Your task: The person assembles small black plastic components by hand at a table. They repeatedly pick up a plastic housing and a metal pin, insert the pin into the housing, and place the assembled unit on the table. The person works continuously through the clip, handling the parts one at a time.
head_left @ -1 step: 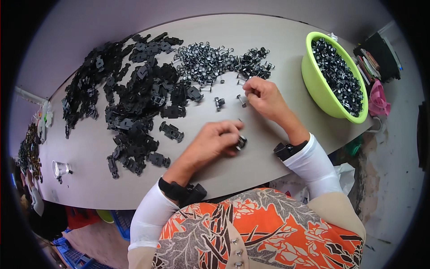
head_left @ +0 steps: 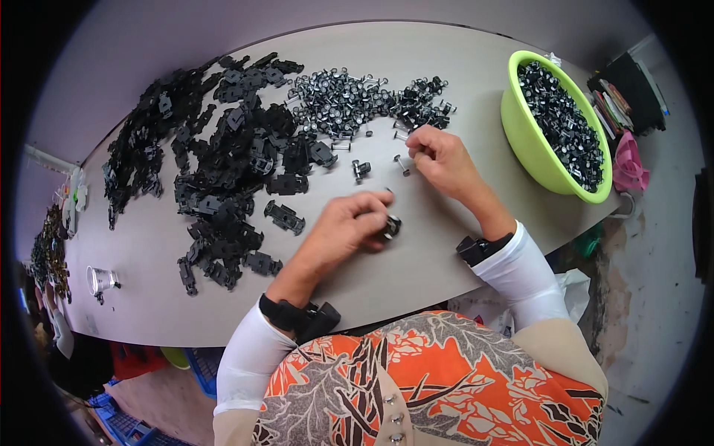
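Note:
My left hand (head_left: 351,221) is curled round a small black toy car chassis (head_left: 392,227), mostly hidden by the fingers, with a shiny wheel showing at its edge. To its upper right, my right hand (head_left: 444,161) is closed in a pinch; whatever its fingertips hold cannot be made out. Just left of those fingertips is a wheel axle (head_left: 401,165), a thin metal rod with a small wheel at each end. Another wheel set (head_left: 361,171) lies between the hands and the heap of axles (head_left: 338,102). A loose black chassis (head_left: 285,217) rests left of my left hand.
Black chassis (head_left: 223,197) are heaped across the left of the table (head_left: 446,256). A green basin (head_left: 519,141) full of wheel axles stands at the right edge. At far left are a clear cup (head_left: 102,279) and another person's arm (head_left: 61,331).
My left hand has shifted slightly left and up with the chassis in it. My right hand stays pinched in nearly the same place.

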The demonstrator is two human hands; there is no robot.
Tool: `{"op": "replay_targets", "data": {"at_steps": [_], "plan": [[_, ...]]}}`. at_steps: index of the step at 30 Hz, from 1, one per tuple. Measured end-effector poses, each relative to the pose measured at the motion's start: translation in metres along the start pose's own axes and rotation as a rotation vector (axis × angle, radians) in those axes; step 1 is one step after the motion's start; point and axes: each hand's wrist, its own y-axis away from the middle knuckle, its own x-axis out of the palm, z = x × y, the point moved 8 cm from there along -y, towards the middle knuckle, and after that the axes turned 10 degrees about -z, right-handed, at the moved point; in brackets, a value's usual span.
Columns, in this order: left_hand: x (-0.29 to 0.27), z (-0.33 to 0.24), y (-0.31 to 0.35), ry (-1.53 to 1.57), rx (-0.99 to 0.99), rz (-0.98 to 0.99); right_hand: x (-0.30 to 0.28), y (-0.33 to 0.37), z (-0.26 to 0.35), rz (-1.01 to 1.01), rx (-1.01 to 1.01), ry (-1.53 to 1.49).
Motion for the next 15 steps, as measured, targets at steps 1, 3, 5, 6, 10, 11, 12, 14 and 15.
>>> {"op": "replay_targets", "data": {"at_steps": [1, 3, 5, 6, 10, 11, 12, 14, 15], "plan": [[-0.012, -0.003, 0.000, 0.000, 0.033, -0.079, -0.003, 0.002, -0.003, -0.008, 0.040, 0.007], [-0.024, -0.004, 0.006, 0.046, 0.016, -0.134, 0.003, 0.002, 0.010, 0.051, -0.061, 0.011], [-0.032, -0.001, 0.010, 0.080, 0.005, -0.119, 0.017, 0.004, 0.030, 0.059, -0.257, 0.016], [-0.036, 0.000, 0.014, 0.097, 0.024, -0.137, 0.030, 0.006, 0.042, 0.086, -0.325, 0.029], [-0.044, 0.008, 0.028, 0.183, -0.092, -0.230, 0.067, 0.008, 0.055, 0.188, -0.425, 0.195], [-0.044, 0.010, 0.030, 0.228, -0.108, -0.231, 0.067, 0.008, 0.054, 0.197, -0.400, 0.169], [-0.044, 0.013, 0.031, 0.278, -0.124, -0.231, 0.065, 0.008, 0.052, 0.210, -0.377, 0.148], [-0.043, 0.013, 0.033, 0.326, -0.138, -0.234, 0.047, 0.009, 0.058, 0.165, -0.349, 0.029], [-0.041, 0.014, 0.034, 0.303, -0.147, -0.222, 0.043, 0.012, 0.048, 0.324, -0.092, -0.055]]}}
